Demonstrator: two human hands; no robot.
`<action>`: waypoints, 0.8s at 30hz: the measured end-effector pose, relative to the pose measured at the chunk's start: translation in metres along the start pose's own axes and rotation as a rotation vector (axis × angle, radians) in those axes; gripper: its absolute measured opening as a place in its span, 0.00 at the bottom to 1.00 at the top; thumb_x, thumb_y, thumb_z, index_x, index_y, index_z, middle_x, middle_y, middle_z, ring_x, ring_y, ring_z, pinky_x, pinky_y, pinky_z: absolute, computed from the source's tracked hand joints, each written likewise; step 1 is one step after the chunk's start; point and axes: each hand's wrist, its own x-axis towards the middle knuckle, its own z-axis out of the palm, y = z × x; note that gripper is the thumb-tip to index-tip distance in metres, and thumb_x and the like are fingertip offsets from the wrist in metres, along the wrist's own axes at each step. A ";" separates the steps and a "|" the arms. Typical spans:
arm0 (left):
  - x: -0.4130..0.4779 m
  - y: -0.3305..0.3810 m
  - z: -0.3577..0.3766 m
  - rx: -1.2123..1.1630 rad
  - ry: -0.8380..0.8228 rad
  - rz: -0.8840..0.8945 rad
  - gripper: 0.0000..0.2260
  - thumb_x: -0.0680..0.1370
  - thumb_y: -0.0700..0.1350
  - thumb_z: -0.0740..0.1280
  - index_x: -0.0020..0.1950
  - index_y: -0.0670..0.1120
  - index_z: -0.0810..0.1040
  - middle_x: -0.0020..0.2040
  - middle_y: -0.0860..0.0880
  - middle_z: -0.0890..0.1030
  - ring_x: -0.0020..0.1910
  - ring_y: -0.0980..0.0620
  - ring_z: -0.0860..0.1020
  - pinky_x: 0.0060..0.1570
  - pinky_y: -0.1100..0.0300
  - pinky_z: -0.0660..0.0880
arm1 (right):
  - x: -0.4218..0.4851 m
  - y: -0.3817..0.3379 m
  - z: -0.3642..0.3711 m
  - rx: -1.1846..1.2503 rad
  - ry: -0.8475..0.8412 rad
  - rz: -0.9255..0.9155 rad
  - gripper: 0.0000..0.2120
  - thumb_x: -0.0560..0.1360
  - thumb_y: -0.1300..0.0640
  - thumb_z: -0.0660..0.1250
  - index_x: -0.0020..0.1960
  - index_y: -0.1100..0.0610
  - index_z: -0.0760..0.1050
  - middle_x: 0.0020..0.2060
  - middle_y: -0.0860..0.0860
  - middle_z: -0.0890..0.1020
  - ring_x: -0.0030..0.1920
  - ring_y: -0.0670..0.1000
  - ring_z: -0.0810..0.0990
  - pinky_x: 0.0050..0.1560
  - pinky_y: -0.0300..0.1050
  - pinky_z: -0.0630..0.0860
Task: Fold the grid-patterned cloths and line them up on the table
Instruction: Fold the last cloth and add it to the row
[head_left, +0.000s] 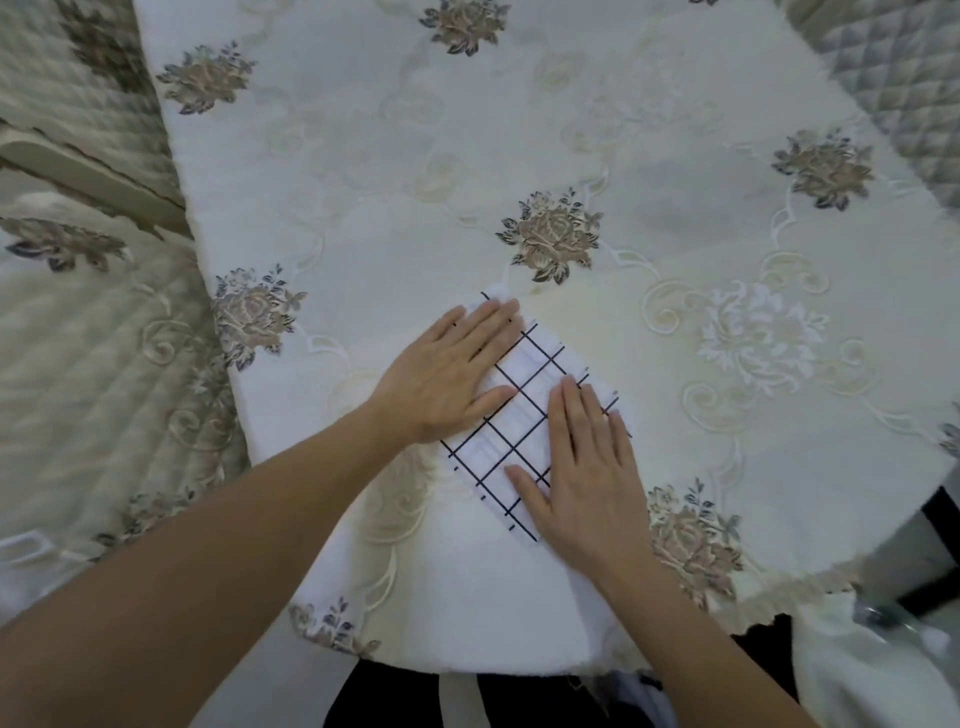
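The grid-patterned cloth (524, 395), white with dark lines, lies flat on the bench (457, 613). The bench is covered by a cream embroidered tablecloth (395, 156). All positions below are given from the central rose motif (553, 236) of that tablecloth.

The cloth lies on the person's side of the motif and is set diagonally. Its far corner is near the motif but does not touch it. The cloth appears folded into a narrow rectangle; the number of layers cannot be told.

Left hand (452, 374): palm down, fingers straight and together. It presses the end of the cloth nearest the motif and grips nothing.

Right hand (582, 462): palm down, fingers straight. It presses the end of the cloth farthest from the motif and grips nothing.

A strip of cloth shows between the hands. Left of the motif, past the bench edge, lies a blurred quilted cover (78, 322).
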 end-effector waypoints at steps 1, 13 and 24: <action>-0.001 -0.005 0.001 -0.010 0.005 -0.045 0.32 0.83 0.62 0.44 0.82 0.46 0.45 0.82 0.48 0.45 0.81 0.51 0.44 0.78 0.48 0.50 | -0.003 0.005 -0.001 -0.004 0.000 0.008 0.40 0.81 0.32 0.45 0.81 0.60 0.45 0.81 0.54 0.48 0.81 0.53 0.45 0.79 0.57 0.51; -0.017 -0.016 -0.011 -0.185 -0.016 -0.459 0.34 0.82 0.64 0.42 0.82 0.45 0.47 0.82 0.48 0.47 0.81 0.51 0.45 0.78 0.43 0.46 | -0.008 0.039 -0.013 0.098 -0.041 0.077 0.40 0.80 0.30 0.40 0.81 0.56 0.42 0.81 0.51 0.45 0.81 0.51 0.43 0.79 0.56 0.50; -0.102 0.055 -0.036 -0.287 0.212 -0.678 0.15 0.75 0.48 0.70 0.60 0.48 0.77 0.58 0.46 0.74 0.51 0.45 0.74 0.44 0.51 0.73 | 0.056 0.062 -0.065 0.171 -0.072 -0.045 0.22 0.80 0.45 0.62 0.71 0.52 0.68 0.50 0.50 0.74 0.49 0.54 0.74 0.41 0.51 0.77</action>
